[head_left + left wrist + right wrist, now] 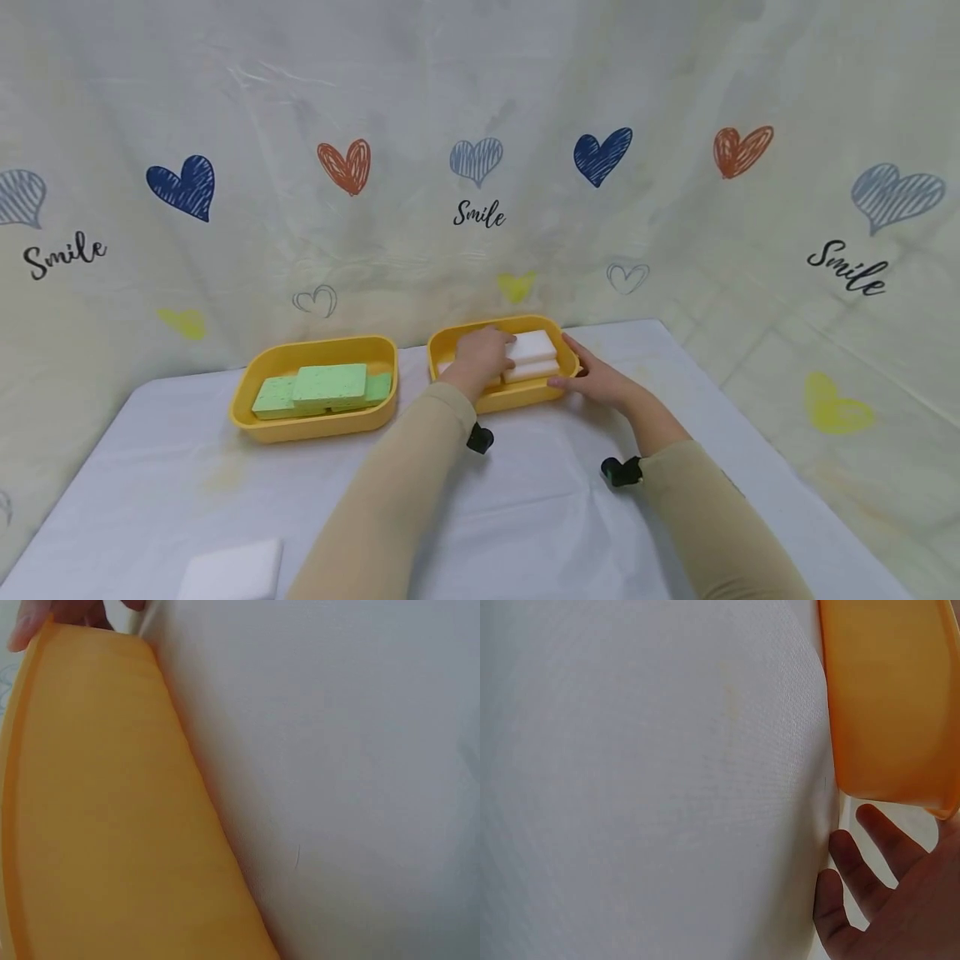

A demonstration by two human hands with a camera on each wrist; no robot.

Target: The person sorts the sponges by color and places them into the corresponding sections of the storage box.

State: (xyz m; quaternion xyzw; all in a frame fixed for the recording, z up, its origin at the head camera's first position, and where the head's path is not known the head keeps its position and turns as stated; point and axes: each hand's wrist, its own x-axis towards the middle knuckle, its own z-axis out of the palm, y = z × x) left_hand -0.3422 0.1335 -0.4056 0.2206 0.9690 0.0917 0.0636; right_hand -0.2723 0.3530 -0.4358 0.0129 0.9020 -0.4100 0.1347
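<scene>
My left hand [480,358] reaches into the right yellow basket [517,401]. Its thumb and forefinger pinch the left end of a white sponge [532,343], which lies over another white sponge [534,371]; more white shows beneath the hand. Around the basket's right end, my right hand [600,382] has its thumb at the front corner and a finger at the rim. The right wrist view shows the other fingers [859,877] spread beside the basket end [892,697]. In the left wrist view, the basket wall [112,787] hides the left hand's work.
To the left stands a second yellow basket [315,429] with green sponges [330,386], one stacked on others. A loose white block [232,571] lies at the table's near left. Behind the white-covered table [525,517] hangs a curtain [420,250] printed with hearts.
</scene>
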